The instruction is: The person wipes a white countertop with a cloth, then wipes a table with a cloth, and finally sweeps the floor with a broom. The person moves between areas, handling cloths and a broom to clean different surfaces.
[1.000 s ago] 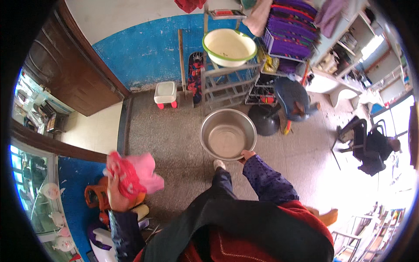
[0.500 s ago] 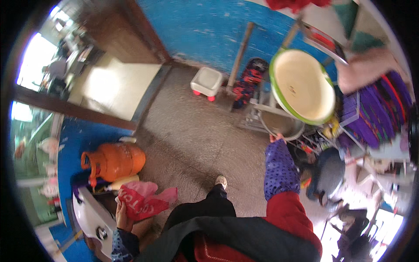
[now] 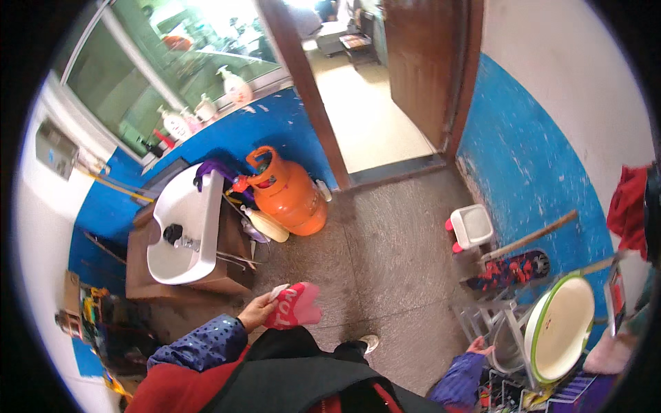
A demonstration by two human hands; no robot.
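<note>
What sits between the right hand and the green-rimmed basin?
The head view shows the metal bowl next to the right hand, then a ladder rail before the green-rimmed basin.

Bright window (image 3: 200,62), dark fisheye rim

1 head-worn fisheye view looks down over the left hand (image 3: 257,312) and right hand (image 3: 480,346) toward a doorway (image 3: 359,117)

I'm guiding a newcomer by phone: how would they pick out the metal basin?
From the blue wall at the picture's right, go down to the large green-rimmed cream basin. The metal basin is just left of it, partly hidden, next to the person's right hand. Its silvery-grey colour sets it apart from its cream neighbour.
</note>
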